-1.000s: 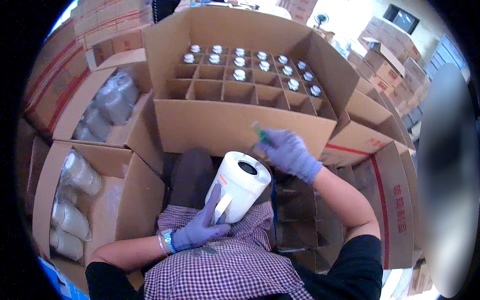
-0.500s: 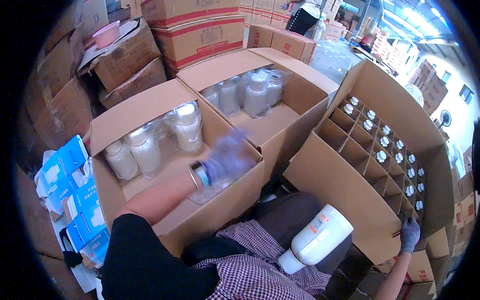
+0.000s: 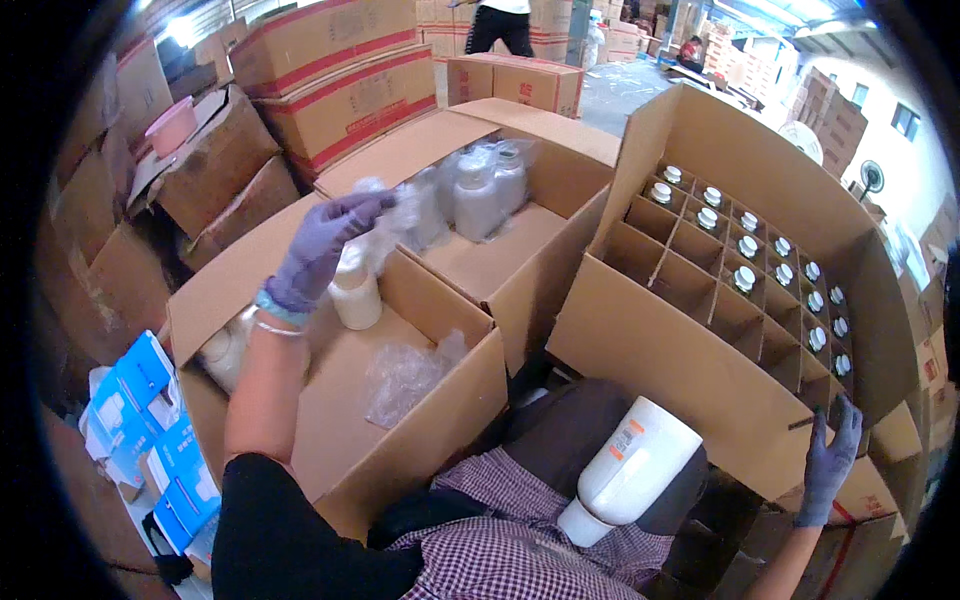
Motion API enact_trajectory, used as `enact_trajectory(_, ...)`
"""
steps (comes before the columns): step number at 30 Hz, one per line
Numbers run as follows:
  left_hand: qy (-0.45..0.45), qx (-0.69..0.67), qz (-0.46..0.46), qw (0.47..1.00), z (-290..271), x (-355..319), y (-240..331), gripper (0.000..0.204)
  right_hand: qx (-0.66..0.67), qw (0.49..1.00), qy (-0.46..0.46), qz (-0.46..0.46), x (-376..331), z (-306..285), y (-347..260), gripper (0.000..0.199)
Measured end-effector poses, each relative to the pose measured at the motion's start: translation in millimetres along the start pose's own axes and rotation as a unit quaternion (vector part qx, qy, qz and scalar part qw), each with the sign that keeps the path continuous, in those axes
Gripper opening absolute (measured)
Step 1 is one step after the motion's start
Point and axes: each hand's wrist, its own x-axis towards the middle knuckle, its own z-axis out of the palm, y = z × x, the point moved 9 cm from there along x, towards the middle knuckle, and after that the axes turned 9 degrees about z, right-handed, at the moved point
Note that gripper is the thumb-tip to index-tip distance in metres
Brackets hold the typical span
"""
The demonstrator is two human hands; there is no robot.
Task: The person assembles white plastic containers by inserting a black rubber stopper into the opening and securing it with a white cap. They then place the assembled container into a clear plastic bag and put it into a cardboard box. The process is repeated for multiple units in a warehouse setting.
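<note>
My left hand (image 3: 322,250), in a purple glove, is raised over the nearer open carton (image 3: 440,425). Its fingers are closed on a clear plastic bag (image 3: 378,240), which hangs just above a white bottle (image 3: 356,295) standing in that carton. Other white bottles are partly hidden behind my forearm. Gloved as well, my right hand (image 3: 832,462) rests at the near right corner of the divided carton (image 3: 680,365), fingers stretched up and apart by its rim. A large white bottle (image 3: 640,465) with an orange mark lies cap-down across my lap.
Crumpled plastic film (image 3: 405,385) lies in the near carton. Behind it, another carton (image 3: 560,215) holds bagged bottles (image 3: 475,195). White-capped bottles (image 3: 744,278) fill several cells of the divided carton. Blue printed packs (image 3: 150,400) sit at left. A person (image 3: 500,25) is in the background.
My left hand has swung from the near carton's right side to the left and up, now holding a plastic bag. The bottle below now shows bare. My right hand has shifted slightly.
</note>
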Motion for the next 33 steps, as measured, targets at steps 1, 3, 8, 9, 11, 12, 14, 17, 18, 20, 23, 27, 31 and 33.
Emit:
enact_trajectory(1, -0.089, -0.053, 0.067, 0.992, 30, -7, 54, 0.042, 0.046, 0.999, 0.006, -0.014, 1, -9, -24, 0.04)
enact_trajectory(3, -0.225, -0.158, 0.19, 0.942, 74, -21, 132, 0.058, 0.158, 0.987, -0.004, -0.031, -4, -9, -68, 0.043)
enact_trajectory(8, -0.411, -0.429, 0.32, 0.738, 181, -20, 229, 0.081, 0.333, 0.924, -0.046, -0.184, -36, 6, -206, 0.083)
enact_trajectory(9, -0.408, -0.461, 0.325, 0.718, 206, -11, 237, 0.079, 0.355, 0.915, -0.015, -0.192, -43, 9, -224, 0.09)
enact_trajectory(11, -0.346, -0.557, 0.271, 0.705, 250, -2, 242, 0.071, 0.402, 0.89, 0.049, -0.207, -59, 9, -253, 0.1)
enact_trajectory(12, -0.33, -0.593, 0.269, 0.683, 263, -2, 238, 0.066, 0.425, 0.876, 0.083, -0.213, -68, 9, -267, 0.102)
enact_trajectory(14, -0.343, -0.639, 0.25, 0.642, 295, -2, 219, 0.065, 0.482, 0.851, 0.137, -0.16, -73, 18, -274, 0.095)
enact_trajectory(17, -0.355, -0.562, 0.179, 0.725, 343, -12, 184, 0.079, 0.579, 0.808, 0.104, 0.012, -55, 41, -242, 0.063)
enact_trajectory(18, -0.352, -0.527, 0.131, 0.763, 353, -14, 166, 0.083, 0.616, 0.785, 0.017, 0.059, -41, 51, -227, 0.051)
enact_trajectory(20, -0.292, -0.387, 0.158, 0.861, 339, -16, 148, 0.093, 0.683, 0.718, -0.057, 0.12, -23, 65, -200, 0.032)
enact_trajectory(23, -0.139, -0.159, 0.289, 0.934, 310, -37, 120, 0.099, 0.784, 0.601, -0.029, 0.156, -8, 72, -176, 0.019)
enact_trajectory(27, -0.105, 0.09, 0.352, 0.926, 337, -101, 107, 0.109, 0.79, 0.588, -0.041, 0.169, -9, 77, -177, 0.019)
enact_trajectory(31, -0.092, 0.121, 0.294, 0.944, 346, -91, 32, 0.091, 0.749, 0.648, -0.048, 0.132, -7, 78, -186, 0.012)
enact_trajectory(33, -0.126, -0.053, 0.057, 0.989, 329, -64, -21, 0.027, 0.752, 0.637, -0.058, 0.159, -6, 87, -191, 0.015)
